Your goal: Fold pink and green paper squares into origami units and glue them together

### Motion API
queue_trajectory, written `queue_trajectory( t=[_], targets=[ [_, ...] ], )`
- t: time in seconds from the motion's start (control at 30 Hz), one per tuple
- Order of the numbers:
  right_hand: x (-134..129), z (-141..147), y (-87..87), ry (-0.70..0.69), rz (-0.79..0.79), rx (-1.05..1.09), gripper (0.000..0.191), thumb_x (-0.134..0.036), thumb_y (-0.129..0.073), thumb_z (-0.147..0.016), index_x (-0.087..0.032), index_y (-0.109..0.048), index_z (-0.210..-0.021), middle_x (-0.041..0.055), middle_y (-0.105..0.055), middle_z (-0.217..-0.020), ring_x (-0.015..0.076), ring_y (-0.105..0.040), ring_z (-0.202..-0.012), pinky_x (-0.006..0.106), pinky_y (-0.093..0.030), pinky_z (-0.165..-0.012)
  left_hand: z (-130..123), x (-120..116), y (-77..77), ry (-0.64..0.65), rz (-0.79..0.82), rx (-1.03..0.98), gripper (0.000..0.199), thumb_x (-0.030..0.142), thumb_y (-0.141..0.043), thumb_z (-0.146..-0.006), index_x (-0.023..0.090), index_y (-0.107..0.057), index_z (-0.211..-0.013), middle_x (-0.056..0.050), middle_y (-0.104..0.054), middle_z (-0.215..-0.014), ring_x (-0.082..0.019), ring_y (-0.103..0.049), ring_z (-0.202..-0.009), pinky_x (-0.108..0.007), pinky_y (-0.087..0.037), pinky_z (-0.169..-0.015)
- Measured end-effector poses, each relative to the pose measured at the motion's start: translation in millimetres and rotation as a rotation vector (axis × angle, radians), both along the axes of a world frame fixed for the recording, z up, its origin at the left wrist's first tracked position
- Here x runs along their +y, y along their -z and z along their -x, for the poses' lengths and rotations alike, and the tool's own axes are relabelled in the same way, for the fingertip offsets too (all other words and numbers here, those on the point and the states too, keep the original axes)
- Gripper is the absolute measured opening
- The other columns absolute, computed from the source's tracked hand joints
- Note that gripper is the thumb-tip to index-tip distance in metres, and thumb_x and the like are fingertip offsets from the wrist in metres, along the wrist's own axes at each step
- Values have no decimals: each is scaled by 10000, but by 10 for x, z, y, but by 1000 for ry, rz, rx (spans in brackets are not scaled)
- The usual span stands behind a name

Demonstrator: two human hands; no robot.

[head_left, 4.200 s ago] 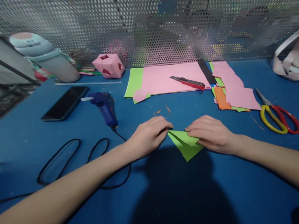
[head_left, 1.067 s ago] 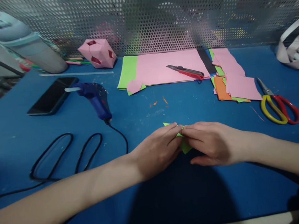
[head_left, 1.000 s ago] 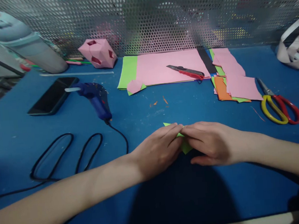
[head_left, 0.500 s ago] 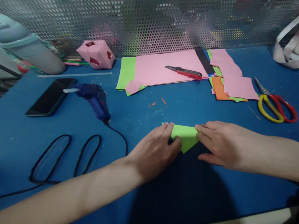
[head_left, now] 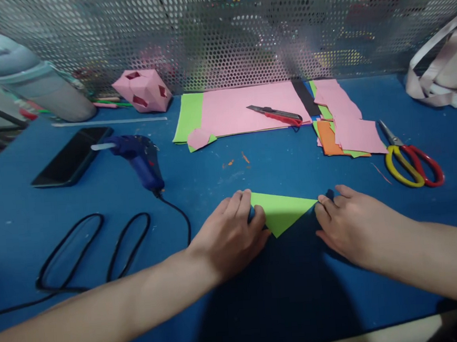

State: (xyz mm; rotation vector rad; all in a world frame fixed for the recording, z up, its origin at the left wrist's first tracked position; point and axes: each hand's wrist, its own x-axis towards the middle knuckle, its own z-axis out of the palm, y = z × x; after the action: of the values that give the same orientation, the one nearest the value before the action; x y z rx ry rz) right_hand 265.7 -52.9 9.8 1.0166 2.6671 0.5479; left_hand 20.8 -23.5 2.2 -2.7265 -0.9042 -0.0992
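A folded piece of bright green paper (head_left: 285,210) lies on the blue table, forming a triangle with one point toward me. My left hand (head_left: 236,228) holds its left end, fingers curled over the far edge and thumb at the near side; that corner is hidden. At the right tip of the paper is my right hand (head_left: 343,217), its fingertips closed on the corner.
Beyond the hands lie a stack of pink and green paper (head_left: 239,107), a red utility knife (head_left: 277,115), paper scraps (head_left: 358,135) and scissors (head_left: 413,164). Leftward are a blue glue gun (head_left: 143,162), its black cord (head_left: 185,222), a phone (head_left: 73,157) and a pink paper polyhedron (head_left: 145,90).
My right hand has slid rightward along the folded edge to the tip, so more of the green triangle shows. My left hand remains on the left end. The whole view has shifted slightly.
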Motion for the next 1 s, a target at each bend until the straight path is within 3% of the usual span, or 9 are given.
queue_trajectory(
  t=[0.1, 0.2, 0.27, 0.33, 0.47, 0.6, 0.77, 0.9, 1.0],
  targets=[
    [16, -29, -82, 42, 43, 37, 199, -280, -587, -776, -98, -661, -745, 132, -631, -596, 215, -540, -509, 407, -382, -614, 21, 13, 2, -19, -23, 7, 433, 391, -462, -857, 21, -611, -1025, -334, -576, -1124, -422, -595, -1007, -516, -519, -770],
    [104, -16, -263, 61, 129, 132, 219, -251, -553, -812, -161, -574, -613, 59, -571, -511, 160, -484, -448, 336, -319, -540, 36, 46, -9, -3, -37, 10, 451, 423, -448, -859, 39, -623, -1018, -312, -594, -1103, -408, -606, -978, -502, -523, -738],
    [186, 21, -368, 52, 153, 205, 205, -257, -540, -836, -170, -570, -653, 41, -575, -552, 163, -504, -498, 316, -315, -542, 41, 78, -25, -6, -28, 5, 458, 453, -442, -863, 60, -628, -1004, -281, -612, -1077, -388, -613, -958, -483, -525, -719],
    [267, 65, -411, 23, 169, 268, 134, -286, -568, -835, -164, -601, -793, 64, -630, -730, 197, -563, -667, 311, -358, -596, 46, 110, -41, -24, 2, -1, 470, 489, -442, -864, 80, -625, -1004, -241, -632, -1032, -361, -619, -933, -459, -526, -702],
    [404, 96, -320, -79, 243, 358, 286, -317, -596, -836, -149, -570, -1067, 119, -612, -1087, 243, -552, -956, 336, -418, -735, 73, 155, -42, -30, 28, -77, 524, 540, -441, -857, 90, -589, -1081, -204, -636, -1038, -349, -607, -967, -447, -520, -716],
    [543, 46, -169, -85, 323, 444, 202, -278, -468, -921, -155, -600, -1012, 92, -648, -973, 210, -567, -893, 328, -435, -736, 101, 179, -3, 5, 74, -186, 540, 534, -464, -853, 90, -541, -1151, -203, -609, -1151, -340, -588, -1035, -448, -508, -784],
    [670, 36, -71, -42, 393, 709, 229, -208, -406, -944, -158, -627, -980, 74, -662, -916, 172, -580, -865, 292, -452, -737, 83, 222, -9, -55, 221, -352, 356, 337, -498, -877, 142, -508, -1175, -140, -609, -1186, -278, -577, -1069, -403, -474, -860],
    [652, 105, -62, 40, 527, 943, 209, -224, -421, -941, -170, -614, -1002, 54, -655, -943, 152, -592, -870, 288, -457, -786, 62, 236, -84, -139, 432, -534, 177, 273, -475, -889, 168, -570, -995, -53, -658, -944, -177, -611, -852, -275, -467, -745],
    [621, 165, -32, 247, 616, 1257, 180, -265, -521, -888, -194, -563, -1048, 48, -628, -1026, 147, -595, -876, 282, -479, -760, 51, 232, -120, -322, 538, -654, 118, 265, -498, -869, 183, -562, -813, 19, -593, -715, -115, -542, -636, -222, -412, -605]
  ],
)
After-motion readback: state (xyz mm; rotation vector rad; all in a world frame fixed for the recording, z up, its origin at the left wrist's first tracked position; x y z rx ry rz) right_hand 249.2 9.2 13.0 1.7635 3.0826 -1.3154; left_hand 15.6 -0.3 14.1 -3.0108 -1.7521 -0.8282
